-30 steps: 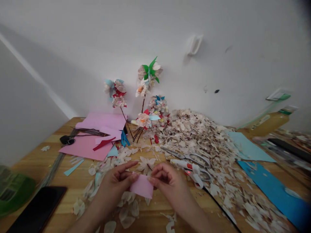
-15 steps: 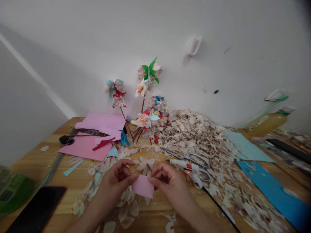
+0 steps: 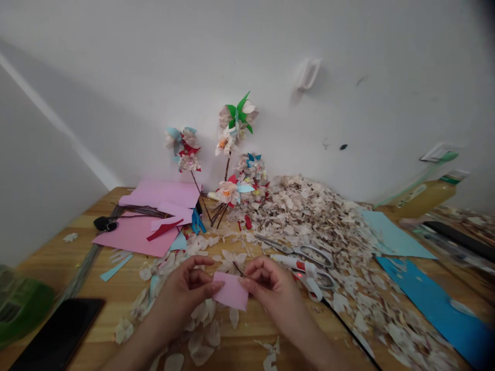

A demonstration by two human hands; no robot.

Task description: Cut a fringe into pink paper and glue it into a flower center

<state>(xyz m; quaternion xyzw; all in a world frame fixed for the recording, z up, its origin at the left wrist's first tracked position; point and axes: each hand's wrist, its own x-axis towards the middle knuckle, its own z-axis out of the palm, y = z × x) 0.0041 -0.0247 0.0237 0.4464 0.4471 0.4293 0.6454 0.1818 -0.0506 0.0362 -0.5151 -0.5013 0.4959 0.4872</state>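
Observation:
Between both hands is a small piece of pink paper, held up over the table. My left hand pinches its left edge between thumb and fingers. On the other side, my right hand is closed on the paper's upper right corner. Just behind the paper lies a pale petal flower, partly covered, with a thin dark stem near my right fingers. Whether that stem is touched I cannot tell. Loose dried petals are scattered beneath my hands.
Right of my hands lie a glue gun with a red light and scissors. A heap of dried petals fills the back. Handmade flowers stand by the wall. Pink sheets, a phone and blue paper lie around.
The pink paper has shifted slightly right and up, and its tilt has changed a little. Both hands still grip it.

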